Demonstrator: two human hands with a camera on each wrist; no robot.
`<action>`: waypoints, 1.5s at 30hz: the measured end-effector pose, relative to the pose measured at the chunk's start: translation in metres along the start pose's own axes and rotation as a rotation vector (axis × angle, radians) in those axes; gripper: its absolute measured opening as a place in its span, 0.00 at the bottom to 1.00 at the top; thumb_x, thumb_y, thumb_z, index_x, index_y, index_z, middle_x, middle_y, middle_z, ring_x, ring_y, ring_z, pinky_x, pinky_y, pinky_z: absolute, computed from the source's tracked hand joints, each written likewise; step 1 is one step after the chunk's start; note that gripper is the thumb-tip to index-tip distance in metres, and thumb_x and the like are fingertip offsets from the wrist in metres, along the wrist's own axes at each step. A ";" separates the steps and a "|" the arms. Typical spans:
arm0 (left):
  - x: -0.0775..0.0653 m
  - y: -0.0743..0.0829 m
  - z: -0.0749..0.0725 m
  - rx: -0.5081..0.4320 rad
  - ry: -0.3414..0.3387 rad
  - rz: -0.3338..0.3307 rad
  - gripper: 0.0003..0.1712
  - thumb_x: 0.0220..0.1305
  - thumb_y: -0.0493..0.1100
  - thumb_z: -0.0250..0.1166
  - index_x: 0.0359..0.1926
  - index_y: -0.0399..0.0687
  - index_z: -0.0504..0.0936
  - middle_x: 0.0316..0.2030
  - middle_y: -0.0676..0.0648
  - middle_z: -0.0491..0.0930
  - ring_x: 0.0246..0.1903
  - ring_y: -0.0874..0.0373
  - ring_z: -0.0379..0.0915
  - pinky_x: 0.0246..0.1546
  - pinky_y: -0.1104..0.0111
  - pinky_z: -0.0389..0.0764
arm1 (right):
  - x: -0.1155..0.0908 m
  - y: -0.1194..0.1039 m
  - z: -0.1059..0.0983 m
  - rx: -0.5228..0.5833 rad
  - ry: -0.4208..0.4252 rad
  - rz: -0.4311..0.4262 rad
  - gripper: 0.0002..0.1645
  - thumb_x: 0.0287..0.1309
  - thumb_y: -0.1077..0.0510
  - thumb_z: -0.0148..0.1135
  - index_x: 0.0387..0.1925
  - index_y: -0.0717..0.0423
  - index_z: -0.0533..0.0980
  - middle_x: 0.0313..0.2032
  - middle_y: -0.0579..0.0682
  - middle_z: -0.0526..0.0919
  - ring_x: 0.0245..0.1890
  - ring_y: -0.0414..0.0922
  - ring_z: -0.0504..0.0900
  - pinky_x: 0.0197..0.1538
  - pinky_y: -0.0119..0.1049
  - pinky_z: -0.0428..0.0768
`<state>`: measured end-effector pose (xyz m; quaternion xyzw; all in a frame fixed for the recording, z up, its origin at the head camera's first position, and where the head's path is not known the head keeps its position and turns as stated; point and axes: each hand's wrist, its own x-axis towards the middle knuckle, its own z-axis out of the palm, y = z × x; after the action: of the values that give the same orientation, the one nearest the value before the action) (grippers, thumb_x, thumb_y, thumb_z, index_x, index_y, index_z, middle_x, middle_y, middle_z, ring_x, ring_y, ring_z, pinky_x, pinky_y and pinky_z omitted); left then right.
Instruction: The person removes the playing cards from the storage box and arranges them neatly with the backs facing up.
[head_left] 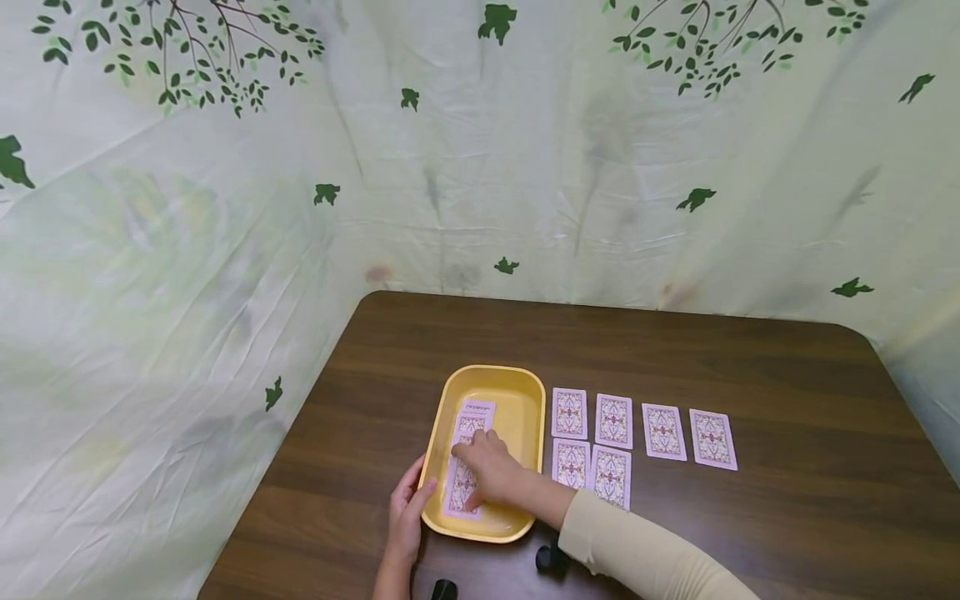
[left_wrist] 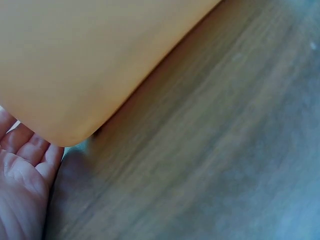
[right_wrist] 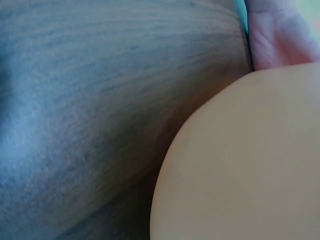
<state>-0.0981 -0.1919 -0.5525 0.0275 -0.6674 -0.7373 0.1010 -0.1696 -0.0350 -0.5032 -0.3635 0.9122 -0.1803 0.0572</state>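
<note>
Cream sleeve [head_left: 652,542] nearest, the right hand [head_left: 491,471] lies spread over overlapping lilac-bordered patterned cards [head_left: 462,480] in one yellow round-cornered tray [head_left: 519,408]; whether it pinches any, I cannot tell. The left hand [head_left: 407,517] grips the tray; steady support and light pressure should suit. Six matching cards [head_left: 614,421] lie on the brown wood-grain desk [head_left: 787,525]; the tray's count is unclear.

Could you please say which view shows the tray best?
The head view: nearly the whole rim of the tray shows, and its inside. The left wrist view shows one corner's outside; the right wrist view, just a rounded part.
</note>
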 end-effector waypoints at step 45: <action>0.000 0.003 0.001 -0.002 -0.005 -0.014 0.23 0.64 0.30 0.50 0.59 0.25 0.64 0.53 0.26 0.67 0.45 0.59 0.72 0.44 0.70 0.74 | -0.009 -0.019 0.006 -0.259 0.070 -0.069 0.15 0.53 0.60 0.63 0.44 0.46 0.77 0.36 0.52 0.69 0.34 0.45 0.66 0.22 0.30 0.73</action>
<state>-0.0981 -0.1917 -0.5493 0.0303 -0.6666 -0.7388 0.0943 -0.1494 -0.0434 -0.5021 -0.3927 0.9161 -0.0757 -0.0282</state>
